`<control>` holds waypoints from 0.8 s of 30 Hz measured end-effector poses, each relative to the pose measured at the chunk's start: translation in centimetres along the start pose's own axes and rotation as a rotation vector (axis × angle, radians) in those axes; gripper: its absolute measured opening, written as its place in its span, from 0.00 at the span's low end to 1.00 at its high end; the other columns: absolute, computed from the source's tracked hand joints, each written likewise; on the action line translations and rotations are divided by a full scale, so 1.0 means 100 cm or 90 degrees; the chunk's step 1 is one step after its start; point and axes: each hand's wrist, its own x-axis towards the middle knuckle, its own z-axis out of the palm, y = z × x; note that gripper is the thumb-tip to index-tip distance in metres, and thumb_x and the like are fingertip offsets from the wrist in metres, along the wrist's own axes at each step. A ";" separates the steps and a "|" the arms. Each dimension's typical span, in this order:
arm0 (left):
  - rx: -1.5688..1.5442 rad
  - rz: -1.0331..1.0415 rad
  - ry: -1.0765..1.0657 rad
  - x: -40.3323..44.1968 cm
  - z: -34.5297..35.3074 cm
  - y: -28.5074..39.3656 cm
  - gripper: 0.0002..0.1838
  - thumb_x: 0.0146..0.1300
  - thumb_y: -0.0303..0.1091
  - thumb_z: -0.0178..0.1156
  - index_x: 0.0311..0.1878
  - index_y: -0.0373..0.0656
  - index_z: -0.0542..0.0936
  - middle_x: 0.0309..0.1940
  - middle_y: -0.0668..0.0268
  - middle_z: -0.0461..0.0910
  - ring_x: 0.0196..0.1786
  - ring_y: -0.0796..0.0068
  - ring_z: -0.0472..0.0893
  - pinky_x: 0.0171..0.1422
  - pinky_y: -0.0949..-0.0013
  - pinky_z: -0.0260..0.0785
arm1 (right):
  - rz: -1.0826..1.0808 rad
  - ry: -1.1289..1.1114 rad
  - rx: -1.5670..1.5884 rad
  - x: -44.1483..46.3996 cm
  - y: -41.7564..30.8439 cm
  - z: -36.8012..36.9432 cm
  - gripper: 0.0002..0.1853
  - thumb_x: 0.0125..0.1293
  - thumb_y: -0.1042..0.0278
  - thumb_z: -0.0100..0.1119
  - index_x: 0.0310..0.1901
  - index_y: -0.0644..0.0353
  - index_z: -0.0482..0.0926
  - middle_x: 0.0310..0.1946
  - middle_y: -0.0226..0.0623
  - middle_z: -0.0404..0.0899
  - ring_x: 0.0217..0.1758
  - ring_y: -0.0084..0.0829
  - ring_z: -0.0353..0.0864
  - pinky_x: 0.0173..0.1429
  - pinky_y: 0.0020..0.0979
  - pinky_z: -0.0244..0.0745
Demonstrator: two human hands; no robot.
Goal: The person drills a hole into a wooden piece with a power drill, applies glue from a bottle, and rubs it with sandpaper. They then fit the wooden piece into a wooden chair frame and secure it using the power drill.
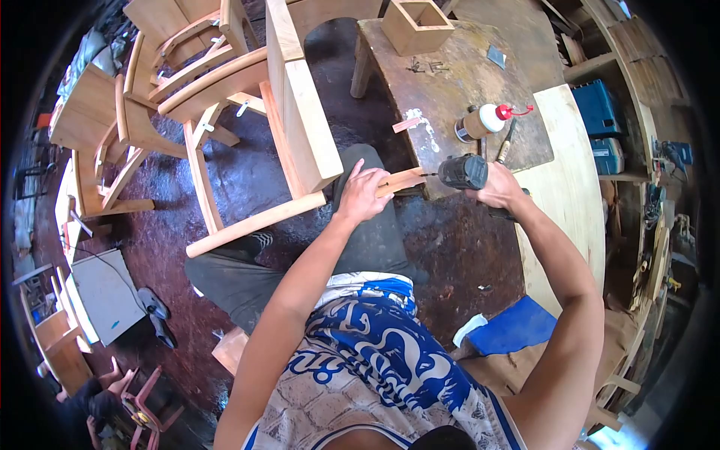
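A dark power drill (pixel 463 172) is in my right hand (pixel 498 186), whose fingers wrap round its grip. Its thin bit points left and meets the end of a small wooden strip (pixel 405 179). My left hand (pixel 363 192) holds that strip above my thigh. Close on the left, a wooden chair frame (pixel 259 223) lies tilted with one leg near my left hand. A glue bottle with a red cap (pixel 480 122) and a wood-handled tool (pixel 506 144) lie on the worn low table (pixel 465 75).
An open wooden box (pixel 417 28), screws (pixel 429 67) and a reddish wood scrap (pixel 406 125) are on the table. More chair frames (pixel 135 112) stand at the left. Blue cases (pixel 598 109) sit on right shelves. Another person's hand (pixel 118 381) shows at the lower left.
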 end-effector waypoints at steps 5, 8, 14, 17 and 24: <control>0.007 -0.002 -0.012 0.001 -0.004 0.004 0.25 0.51 0.37 0.76 0.51 0.45 0.78 0.50 0.60 0.84 0.59 0.60 0.81 0.82 0.49 0.51 | 0.010 0.021 0.003 -0.006 0.001 0.005 0.22 0.50 0.52 0.69 0.43 0.59 0.84 0.40 0.55 0.86 0.46 0.57 0.84 0.53 0.49 0.80; 0.004 -0.006 -0.011 -0.002 -0.004 0.005 0.25 0.51 0.37 0.76 0.52 0.45 0.78 0.50 0.59 0.84 0.59 0.59 0.81 0.83 0.49 0.51 | -0.001 0.064 0.045 -0.003 0.005 0.011 0.22 0.51 0.52 0.69 0.43 0.59 0.84 0.40 0.53 0.86 0.46 0.56 0.85 0.53 0.49 0.80; 0.005 -0.018 -0.015 0.000 -0.003 0.004 0.25 0.51 0.39 0.75 0.52 0.45 0.79 0.50 0.59 0.84 0.60 0.59 0.81 0.83 0.49 0.51 | -0.012 0.076 0.039 -0.003 -0.007 0.002 0.23 0.52 0.49 0.70 0.43 0.59 0.85 0.39 0.54 0.86 0.46 0.55 0.86 0.53 0.48 0.81; 0.008 -0.022 -0.017 -0.004 -0.005 0.005 0.25 0.52 0.39 0.75 0.52 0.45 0.79 0.50 0.59 0.85 0.59 0.59 0.81 0.83 0.49 0.51 | 0.029 0.026 -0.044 0.006 -0.009 0.016 0.28 0.51 0.44 0.72 0.40 0.64 0.86 0.38 0.57 0.86 0.45 0.54 0.87 0.51 0.48 0.81; -0.121 -0.159 -0.024 0.006 -0.011 0.008 0.21 0.53 0.42 0.74 0.48 0.46 0.82 0.43 0.58 0.85 0.54 0.56 0.82 0.82 0.52 0.52 | 0.167 0.142 0.392 -0.043 0.004 -0.013 0.30 0.47 0.65 0.72 0.55 0.63 0.81 0.46 0.46 0.87 0.50 0.35 0.85 0.60 0.35 0.76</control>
